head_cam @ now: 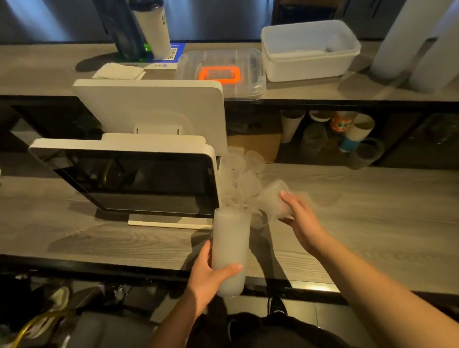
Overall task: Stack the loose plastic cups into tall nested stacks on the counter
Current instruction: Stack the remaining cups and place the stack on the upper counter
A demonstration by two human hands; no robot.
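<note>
A tall nested stack of translucent plastic cups (pixel 230 243) tilts over the counter's front edge, its open end pointing away from me. My left hand (pixel 210 277) grips the stack near its lower end. To its right, my right hand (pixel 298 218) holds a blurred clear cup (pixel 274 198) lying on its side just above the counter. Behind both, a heap of several loose cups (pixel 240 173) lies on the grey wood counter (pixel 373 218) beside the screen.
A white point-of-sale terminal (pixel 142 173) stands on the counter at left. On the raised shelf behind sit a clear lidded box with an orange handle (pixel 221 74), a white tub (pixel 309 50) and tall white cup stacks (pixel 424 35). More cups stand under the shelf.
</note>
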